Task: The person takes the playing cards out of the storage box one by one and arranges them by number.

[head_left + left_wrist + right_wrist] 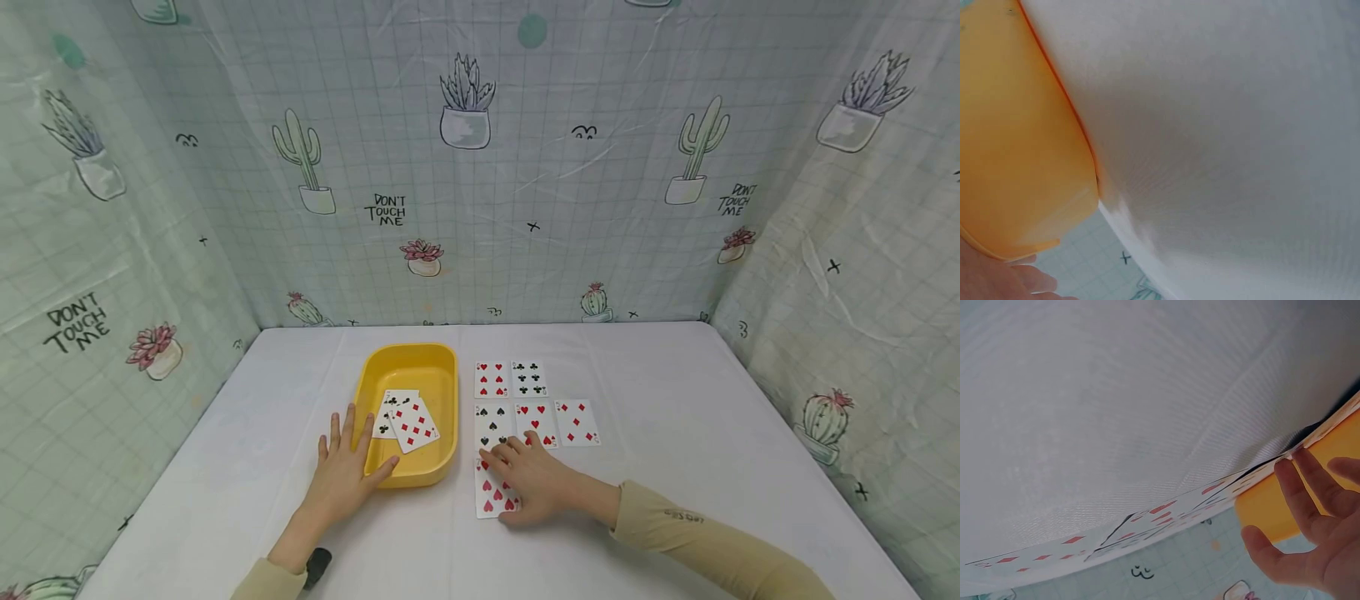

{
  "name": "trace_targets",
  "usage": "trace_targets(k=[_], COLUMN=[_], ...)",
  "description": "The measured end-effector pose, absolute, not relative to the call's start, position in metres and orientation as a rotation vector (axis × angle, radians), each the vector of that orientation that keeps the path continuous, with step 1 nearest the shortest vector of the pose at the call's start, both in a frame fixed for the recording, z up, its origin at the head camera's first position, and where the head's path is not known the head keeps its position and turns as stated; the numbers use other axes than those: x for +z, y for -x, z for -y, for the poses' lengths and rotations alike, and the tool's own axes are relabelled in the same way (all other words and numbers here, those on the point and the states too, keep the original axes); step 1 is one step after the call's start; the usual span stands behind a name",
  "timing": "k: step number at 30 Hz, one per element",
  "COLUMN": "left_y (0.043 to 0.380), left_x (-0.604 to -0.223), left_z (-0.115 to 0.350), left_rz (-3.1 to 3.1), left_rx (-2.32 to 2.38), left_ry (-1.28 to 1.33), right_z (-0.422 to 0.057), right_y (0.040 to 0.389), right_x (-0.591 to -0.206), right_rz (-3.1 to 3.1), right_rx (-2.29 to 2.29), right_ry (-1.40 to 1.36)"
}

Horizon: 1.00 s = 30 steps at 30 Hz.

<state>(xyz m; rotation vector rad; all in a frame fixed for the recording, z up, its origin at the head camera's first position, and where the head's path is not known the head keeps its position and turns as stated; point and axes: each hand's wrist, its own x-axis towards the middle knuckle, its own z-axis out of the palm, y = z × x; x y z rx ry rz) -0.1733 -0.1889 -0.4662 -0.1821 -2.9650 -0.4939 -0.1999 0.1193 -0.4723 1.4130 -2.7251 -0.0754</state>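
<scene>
My left hand [339, 479] lies with fingers spread over the near left rim of a yellow tray [452, 392]. In the tray a seven of diamonds [415, 423] partly covers a clubs card [384, 427]. My right hand [536, 482] rests over a hearts card [491, 502], apparently a seven, its fingertips touching the card's upper part. That hand hides part of the card's face and the lower edge of the five of hearts [535, 414]. In the right wrist view the fingers [1300, 494] reach out nearly straight to the cards.
Above the right hand lie the five of spades [492, 423] and five of diamonds [577, 423]. Behind them are the six of hearts [491, 380] and six of clubs [529, 379]. A white cloth covers the table [675, 417]; a printed curtain [525, 183] hangs behind.
</scene>
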Motion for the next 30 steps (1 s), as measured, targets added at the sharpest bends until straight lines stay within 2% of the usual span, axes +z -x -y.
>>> trace_targets(k=[19, 30], left_y=[0.174, 0.175], left_x=[-0.468, -0.469], left_z=[0.189, 0.189], left_rz=[2.967, 2.968], left_rx=[-0.501, -0.489], left_ry=[0.18, 0.178], right_z=[-0.118, -0.11], right_y=[0.203, 0.208], right_x=[-0.469, -0.455], right_rz=[2.825, 2.745], right_rx=[-0.059, -0.058], right_ry=[-1.381, -1.366])
